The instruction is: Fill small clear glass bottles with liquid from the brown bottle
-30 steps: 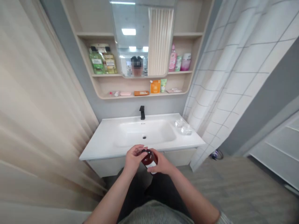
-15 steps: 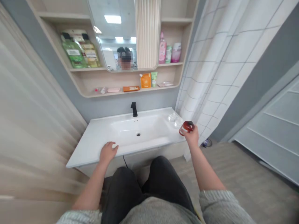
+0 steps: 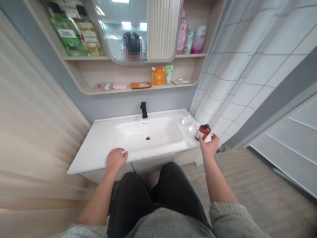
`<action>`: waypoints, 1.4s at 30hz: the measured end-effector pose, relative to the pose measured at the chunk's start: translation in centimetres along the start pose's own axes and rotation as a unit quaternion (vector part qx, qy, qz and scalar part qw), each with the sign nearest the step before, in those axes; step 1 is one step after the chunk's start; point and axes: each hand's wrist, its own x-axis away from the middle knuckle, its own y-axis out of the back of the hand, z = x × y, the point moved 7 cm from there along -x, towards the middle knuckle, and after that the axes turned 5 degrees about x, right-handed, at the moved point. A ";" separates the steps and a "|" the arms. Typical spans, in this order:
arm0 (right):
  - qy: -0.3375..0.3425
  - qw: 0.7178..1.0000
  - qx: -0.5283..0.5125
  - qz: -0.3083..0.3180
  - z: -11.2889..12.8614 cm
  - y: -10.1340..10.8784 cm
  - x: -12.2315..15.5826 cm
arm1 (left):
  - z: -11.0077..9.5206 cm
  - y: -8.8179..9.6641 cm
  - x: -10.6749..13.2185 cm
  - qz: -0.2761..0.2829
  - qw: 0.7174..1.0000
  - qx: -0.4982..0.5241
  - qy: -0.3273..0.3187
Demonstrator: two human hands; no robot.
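An amber bottle [image 3: 203, 132] with a black cap and a pale label stands at the right end of the white sink counter [image 3: 91, 145]. My right hand [image 3: 209, 145] is just in front of it, thumb and fingers spread apart, with the thumb close to the label; whether it touches I cannot tell. Behind the bottle sit clear glass-like containers [image 3: 192, 127]. At the front left edge of the counter rests my left hand [image 3: 117, 159], holding nothing, its fingers loosely apart and slightly curled.
A black faucet [image 3: 143, 110] rises behind the basin [image 3: 158, 132]. Above hangs a mirrored cabinet with shelves; an orange pouch [image 3: 158, 76], a green tube [image 3: 168, 74] and several bottles stand there. A white checked curtain [image 3: 228, 96] hangs at the right, a beige curtain [image 3: 44, 125] at the left.
My right hand has opened and let go of the amber bottle, which now stands upright on the counter. The view has tipped downward slightly. My left hand stays by the front edge.
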 end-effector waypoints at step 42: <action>-0.064 0.968 -0.169 0.173 4.9 -3.6 5.1 | -0.2 0.4 -0.1 0.022 0.999 0.003 0.035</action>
